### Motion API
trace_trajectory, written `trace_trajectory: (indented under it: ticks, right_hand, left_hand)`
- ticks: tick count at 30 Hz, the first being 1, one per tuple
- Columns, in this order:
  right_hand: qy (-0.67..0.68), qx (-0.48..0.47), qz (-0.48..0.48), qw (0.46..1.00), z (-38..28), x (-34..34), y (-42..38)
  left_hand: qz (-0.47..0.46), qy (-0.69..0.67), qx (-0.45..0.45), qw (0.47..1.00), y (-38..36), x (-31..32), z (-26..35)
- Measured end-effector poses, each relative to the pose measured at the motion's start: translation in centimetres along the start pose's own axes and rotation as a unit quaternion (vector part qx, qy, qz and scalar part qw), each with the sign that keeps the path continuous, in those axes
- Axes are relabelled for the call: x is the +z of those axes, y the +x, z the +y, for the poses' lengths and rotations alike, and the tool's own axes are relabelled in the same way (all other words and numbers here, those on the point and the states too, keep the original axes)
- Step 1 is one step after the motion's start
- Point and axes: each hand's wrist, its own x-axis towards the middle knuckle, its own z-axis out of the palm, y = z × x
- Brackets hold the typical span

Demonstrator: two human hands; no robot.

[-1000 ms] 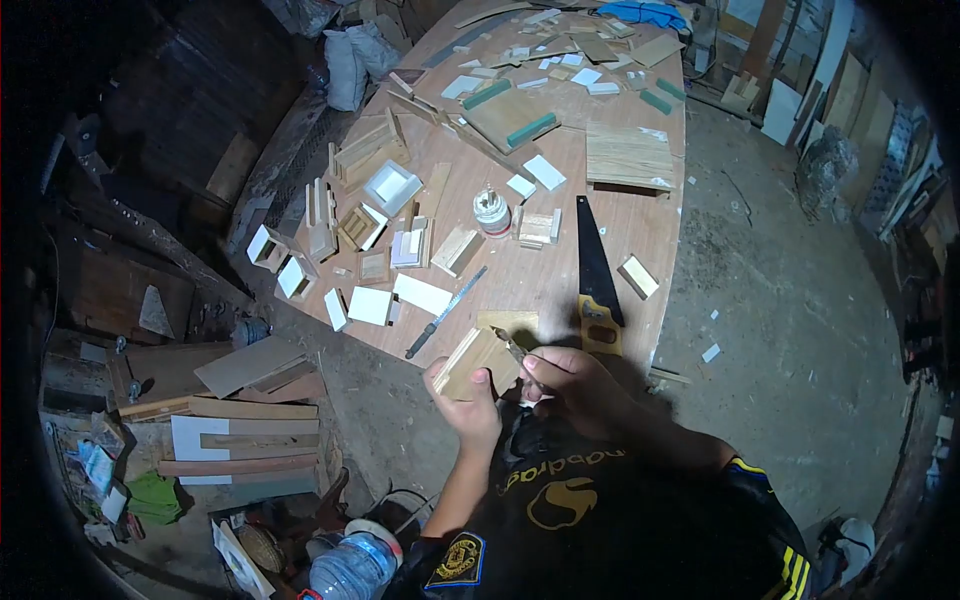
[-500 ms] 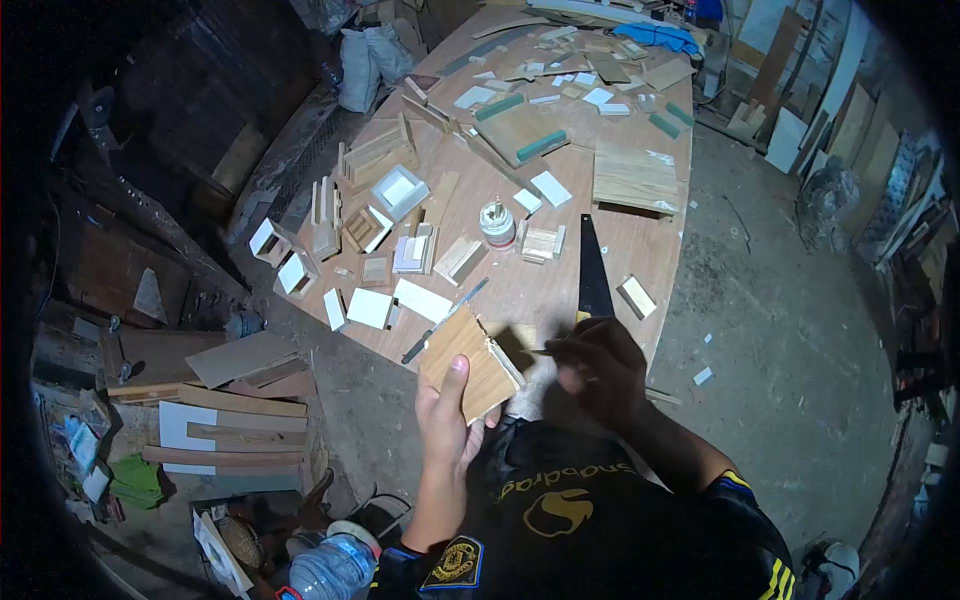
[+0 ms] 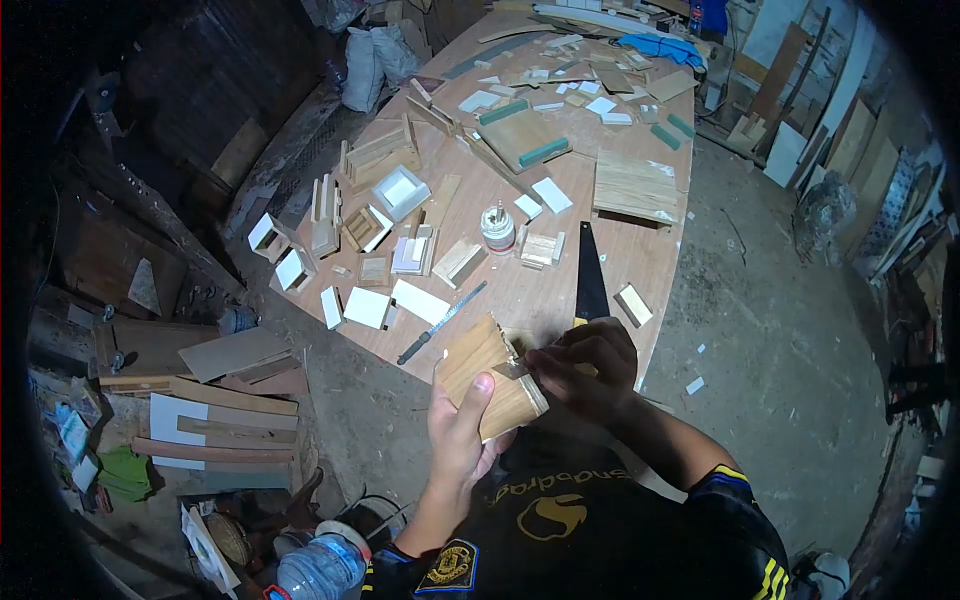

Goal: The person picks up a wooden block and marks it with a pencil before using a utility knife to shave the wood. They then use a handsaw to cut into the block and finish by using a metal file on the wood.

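My left hand (image 3: 460,430) grips a flat wooden piece (image 3: 472,358) with its thumb across the top face. A ragged, pale strip runs along the piece's right edge. My right hand (image 3: 595,362) is closed at that edge, fingers pinched around something small and thin that I cannot make out, partly smeared by motion. Just beyond the right hand lies a hand saw (image 3: 591,280) with a black blade. A narrow blade with a dark handle (image 3: 440,323) rests on the table beyond the wooden piece.
On the worktable (image 3: 540,295) stand a white jar (image 3: 497,230), a low wooden box (image 3: 635,185), a green-edged board (image 3: 522,137) and several small wooden boxes and offcuts. Boards (image 3: 230,430) lie on the floor at left, near a large water bottle (image 3: 322,568).
The wooden piece has moved slightly right and tilted in my left hand. My right hand has come in against its right edge.
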Motion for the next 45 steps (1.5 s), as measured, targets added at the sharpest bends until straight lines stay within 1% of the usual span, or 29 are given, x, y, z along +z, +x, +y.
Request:
trace_trajectory:
  ticks: [1,2,3,4,6,8,11,14,18,20,21,23,24,25,26,27,30,32,34,36,37,39,41,42,44,45]
  right_hand:
    - [0.0,0.0,-0.001,1.0,0.2,-0.2,0.0]
    - [-0.009,-0.03,-0.014,0.999,0.6,-0.4,0.0]
    - [-0.019,-0.059,-0.027,0.998,0.9,-0.6,0.0]
    - [-0.018,-0.06,-0.027,0.998,1.1,-0.6,-0.1]
    - [-0.017,-0.093,-0.04,0.995,1.5,-0.6,-0.3]
    - [-0.015,-0.094,-0.045,0.994,1.4,-0.8,0.4]
    - [0.005,-0.089,-0.048,0.995,1.4,-0.7,0.7]
    - [0.027,-0.084,-0.043,0.995,1.3,-0.5,1.2]
    - [0.041,-0.082,-0.032,0.995,1.5,-0.1,1.4]
    - [0.046,-0.083,-0.03,0.995,1.6,-0.1,1.6]
    - [0.054,-0.084,-0.029,0.995,1.6,-0.1,1.6]
    - [0.058,-0.088,-0.022,0.994,2.0,0.4,0.9]
    - [0.061,-0.093,-0.014,0.994,2.1,0.6,0.8]
    - [0.061,-0.091,-0.014,0.994,2.1,0.5,0.8]
    - [0.057,-0.091,-0.022,0.994,2.1,0.4,0.9]
    - [0.053,-0.091,-0.031,0.994,2.1,0.3,1.1]
    - [0.06,-0.1,-0.045,0.992,2.0,0.1,1.6]
    - [0.07,-0.093,-0.052,0.992,1.9,0.0,1.5]
    - [0.083,-0.088,-0.061,0.991,1.8,0.2,1.3]
    - [0.044,-0.079,-0.072,0.993,1.8,0.7,1.0]
    - [0.046,-0.08,-0.072,0.993,1.6,0.9,1.3]
    - [0.042,-0.078,-0.033,0.995,1.2,1.3,2.0]
    - [0.039,-0.08,-0.051,0.995,1.1,1.5,1.9]
    - [0.034,-0.083,-0.068,0.994,1.0,1.5,1.9]
    - [0.044,-0.081,-0.085,0.992,1.2,1.5,1.9]
    - [0.056,-0.077,-0.103,0.99,1.3,1.6,1.7]
  left_hand:
    - [0.017,0.018,0.003,1.0,0.0,0.2,-0.2]
    - [0.033,0.036,0.005,0.999,-0.1,0.3,-0.4]
    - [0.033,0.036,0.006,0.999,-0.1,0.5,-0.3]
    - [0.03,0.038,0.015,0.999,-0.1,0.7,0.0]
    - [0.027,0.04,0.023,0.999,-0.1,1.0,0.1]
    - [0.041,0.072,0.056,0.995,-0.1,1.2,0.1]
    - [0.053,0.095,0.078,0.991,-0.2,1.4,0.0]
    - [0.049,0.113,0.094,0.988,0.0,1.6,0.1]
    - [0.036,0.131,0.091,0.987,0.2,1.5,0.0]
    - [0.064,0.151,0.093,0.982,0.1,1.6,-0.1]
    - [0.064,0.151,0.091,0.982,0.2,1.5,-0.4]
    - [0.073,0.152,0.127,0.977,0.8,1.1,-1.1]
    - [0.073,0.154,0.127,0.977,0.7,1.2,-0.9]
    - [0.076,0.174,0.105,0.976,0.4,1.4,-0.5]
    - [0.08,0.194,0.082,0.974,0.2,1.5,-0.3]
    - [0.079,0.195,0.081,0.974,0.2,1.4,-0.4]
    - [0.071,0.158,0.065,0.983,0.1,1.4,-0.6]
    - [0.086,0.112,0.039,0.989,-0.2,1.8,-0.4]
    - [0.083,0.111,0.048,0.989,0.0,1.4,-0.8]
    - [0.082,0.108,0.06,0.989,0.2,1.4,-0.9]
    - [0.09,0.121,0.067,0.986,0.2,1.5,-0.8]
    - [0.1,0.135,0.075,0.983,0.3,1.5,-0.8]
    - [0.129,0.074,0.087,0.985,0.5,1.4,-1.1]
    - [0.128,0.074,0.087,0.985,0.3,1.4,-0.7]
    - [0.088,-0.015,-0.021,0.996,-0.2,1.3,0.4]
    - [0.088,-0.015,-0.02,0.996,-0.2,1.1,0.5]
